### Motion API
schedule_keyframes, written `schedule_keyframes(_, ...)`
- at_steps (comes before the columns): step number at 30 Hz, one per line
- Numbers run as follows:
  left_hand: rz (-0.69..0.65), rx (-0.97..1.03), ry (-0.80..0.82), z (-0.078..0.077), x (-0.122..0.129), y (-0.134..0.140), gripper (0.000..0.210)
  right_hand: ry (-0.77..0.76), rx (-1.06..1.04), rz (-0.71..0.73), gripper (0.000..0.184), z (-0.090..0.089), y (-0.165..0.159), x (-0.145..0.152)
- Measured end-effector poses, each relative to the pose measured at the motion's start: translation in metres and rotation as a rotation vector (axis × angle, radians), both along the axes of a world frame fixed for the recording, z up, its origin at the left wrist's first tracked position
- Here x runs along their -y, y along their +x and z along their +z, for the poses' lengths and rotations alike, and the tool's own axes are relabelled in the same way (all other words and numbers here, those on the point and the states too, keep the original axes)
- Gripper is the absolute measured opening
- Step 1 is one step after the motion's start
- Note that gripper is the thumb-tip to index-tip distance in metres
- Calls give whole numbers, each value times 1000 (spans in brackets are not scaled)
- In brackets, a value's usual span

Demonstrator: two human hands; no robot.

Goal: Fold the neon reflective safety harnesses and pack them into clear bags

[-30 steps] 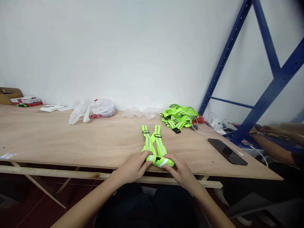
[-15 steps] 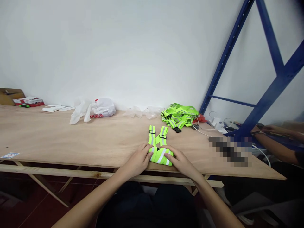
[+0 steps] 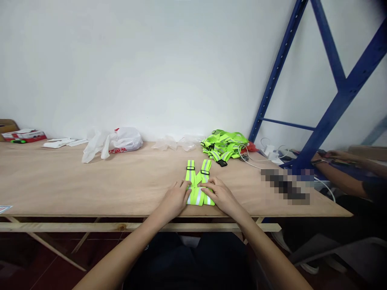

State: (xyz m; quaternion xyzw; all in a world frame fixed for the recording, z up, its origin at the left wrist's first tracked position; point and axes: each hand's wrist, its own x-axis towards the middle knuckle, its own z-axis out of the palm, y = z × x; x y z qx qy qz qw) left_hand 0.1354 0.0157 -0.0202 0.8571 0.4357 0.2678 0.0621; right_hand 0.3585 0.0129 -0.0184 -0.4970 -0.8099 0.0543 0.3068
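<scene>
A neon-yellow reflective vest (image 3: pixel 198 197) made of elastic straps with grey-white stripes lies folded near the table's front edge. Its two shoulder straps point away from me, each with a black slider buckle. My left hand (image 3: pixel 177 198) grips its left side, thumb and fingertips on the fabric. On the opposite side, my right hand (image 3: pixel 222 196) pinches the upper right part of the fold between thumb and fingers. The fingertips partly cover the folded section. Behind it lies a tangled pile of similar reflective vests (image 3: pixel 225 143) with black buckles.
Along the wall are a white plastic bag (image 3: pixel 128 139), clear plastic bags (image 3: pixel 177 143), white papers (image 3: pixel 60 142) and a red-white box (image 3: pixel 26 135). A blue metal frame (image 3: pixel 325 117) rises at right, near white cables and another person's arm (image 3: pixel 341 176). A pixelated patch covers something on the table.
My fingers have shifted on the vest, the right hand moving up toward its middle. The fold now looks flatter and straighter. The camera view has turned slightly right.
</scene>
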Motion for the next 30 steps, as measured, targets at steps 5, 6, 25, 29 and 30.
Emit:
schedule_keyframes(5, -35, -29, 74, 2, 5, 1, 22, 242, 175, -13, 26, -8, -7, 9)
schedule_keyframes(6, -40, -40, 83, 3, 6, 1, 22, 253, 201, -9, 28, -9, -8, 13)
schedule_keyframes(25, -106, -42, -77, 14, 47, -20, 27, 162, 68, 158, 33, -8, 5, 53)
schedule_keyframes(29, -96, 35, -170, 21, 26, -15, 27, 36, -94, 97, 27, -5, 1, 34)
schedule_keyframes(30, -103, 48, -179, 22, 20, -14, 29, 6, -112, 75, 27, -4, 0, 30)
